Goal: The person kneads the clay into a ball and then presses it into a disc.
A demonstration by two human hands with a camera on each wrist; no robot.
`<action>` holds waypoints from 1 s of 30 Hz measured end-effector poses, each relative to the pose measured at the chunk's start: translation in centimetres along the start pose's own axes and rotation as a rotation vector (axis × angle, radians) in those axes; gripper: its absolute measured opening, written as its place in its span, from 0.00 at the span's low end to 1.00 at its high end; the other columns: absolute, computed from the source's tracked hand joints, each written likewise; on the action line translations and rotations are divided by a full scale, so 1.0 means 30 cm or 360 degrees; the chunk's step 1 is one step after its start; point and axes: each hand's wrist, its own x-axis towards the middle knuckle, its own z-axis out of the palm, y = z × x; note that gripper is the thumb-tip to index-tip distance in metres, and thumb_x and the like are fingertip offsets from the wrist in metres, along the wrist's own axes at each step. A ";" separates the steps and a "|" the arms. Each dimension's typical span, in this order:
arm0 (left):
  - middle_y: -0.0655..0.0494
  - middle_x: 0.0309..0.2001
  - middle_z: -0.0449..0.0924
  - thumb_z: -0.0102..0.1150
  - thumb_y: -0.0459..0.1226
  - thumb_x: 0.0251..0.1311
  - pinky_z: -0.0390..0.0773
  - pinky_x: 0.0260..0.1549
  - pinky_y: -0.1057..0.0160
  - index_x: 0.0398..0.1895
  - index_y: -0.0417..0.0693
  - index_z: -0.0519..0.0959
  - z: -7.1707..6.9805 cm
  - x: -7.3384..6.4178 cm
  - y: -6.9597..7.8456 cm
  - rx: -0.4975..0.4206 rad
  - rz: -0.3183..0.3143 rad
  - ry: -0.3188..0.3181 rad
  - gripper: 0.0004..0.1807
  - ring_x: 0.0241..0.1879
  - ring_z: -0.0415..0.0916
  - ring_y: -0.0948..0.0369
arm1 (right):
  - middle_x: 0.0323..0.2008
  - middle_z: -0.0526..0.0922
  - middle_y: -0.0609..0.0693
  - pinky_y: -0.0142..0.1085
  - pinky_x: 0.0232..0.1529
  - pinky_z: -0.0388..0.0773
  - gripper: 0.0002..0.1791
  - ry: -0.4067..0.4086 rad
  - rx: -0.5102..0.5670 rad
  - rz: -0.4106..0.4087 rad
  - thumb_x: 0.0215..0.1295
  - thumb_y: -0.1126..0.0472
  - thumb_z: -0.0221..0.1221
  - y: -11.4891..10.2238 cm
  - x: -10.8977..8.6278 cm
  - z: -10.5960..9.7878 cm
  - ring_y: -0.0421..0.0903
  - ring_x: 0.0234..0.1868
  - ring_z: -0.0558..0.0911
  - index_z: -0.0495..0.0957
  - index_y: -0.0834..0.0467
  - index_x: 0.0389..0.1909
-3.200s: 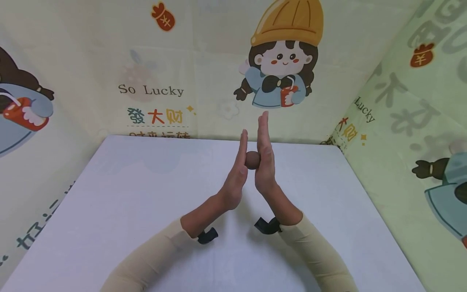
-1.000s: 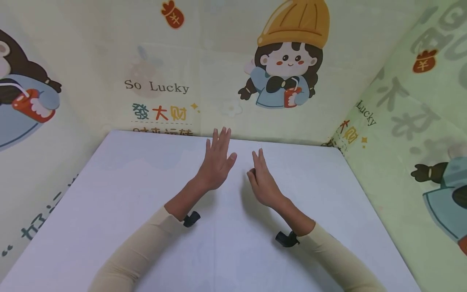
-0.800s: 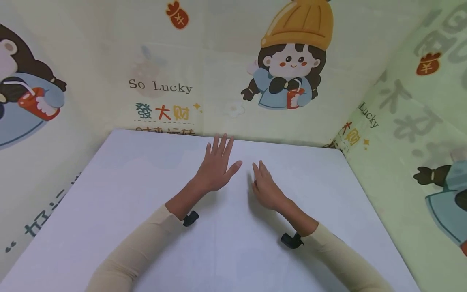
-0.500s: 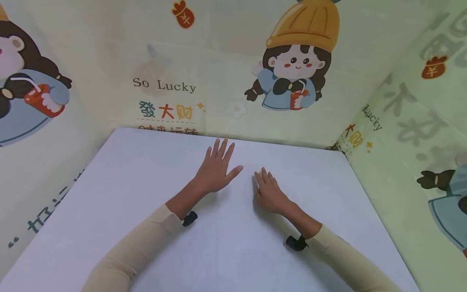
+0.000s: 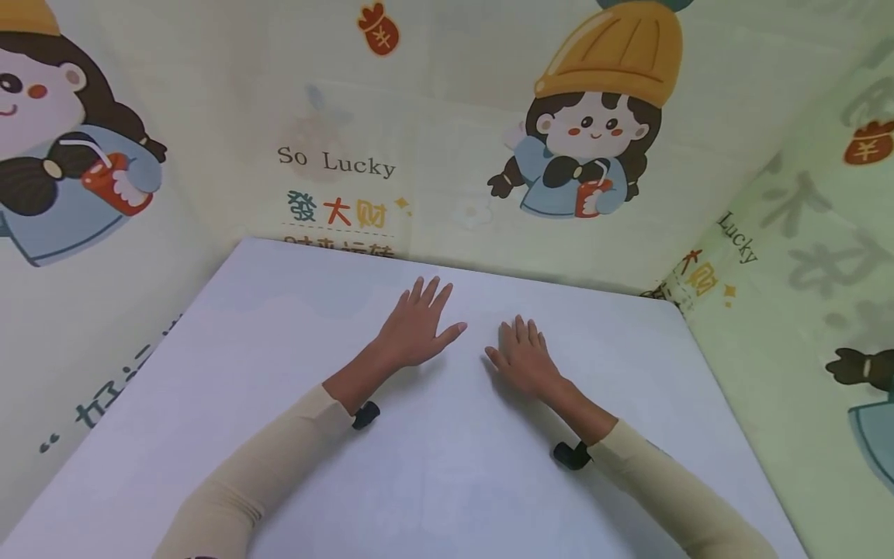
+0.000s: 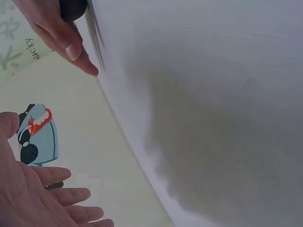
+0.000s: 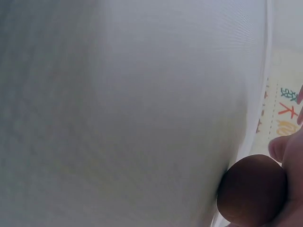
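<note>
A dark brown ball [image 7: 252, 190] sits under my right hand [image 5: 527, 363], between the palm and the white table [image 5: 447, 481]; it appears to touch both. From above, that hand hides the ball, but the left wrist view shows part of the ball [image 6: 73, 8] beneath it. The right fingers extend forward, with the thumb out to the left. My left hand [image 5: 414, 330] hovers over the table to the left of the right one, back facing up. Its fingers are straight and spread, and it holds nothing.
Printed cloth walls [image 5: 433, 101] with cartoon figures and lettering enclose the table at the back and both sides. A small black wrist device [image 5: 573, 456] hangs under the right sleeve, another black device [image 5: 366, 415] under the left.
Earlier, both palms pressed the ball between them in the air. The hands then parted; the right one turned palm down and lowered with the ball beneath it. The left now shows its back, fingers spread.
</note>
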 end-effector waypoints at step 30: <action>0.40 0.80 0.59 0.50 0.57 0.77 0.56 0.75 0.44 0.82 0.43 0.60 0.015 -0.033 -0.127 0.0064 -0.0189 -0.0028 0.40 0.80 0.52 0.41 | 0.80 0.53 0.70 0.62 0.77 0.49 0.44 0.0243 -0.0051 -0.0337 0.80 0.39 0.51 0.049 0.015 0.080 0.69 0.80 0.51 0.57 0.67 0.80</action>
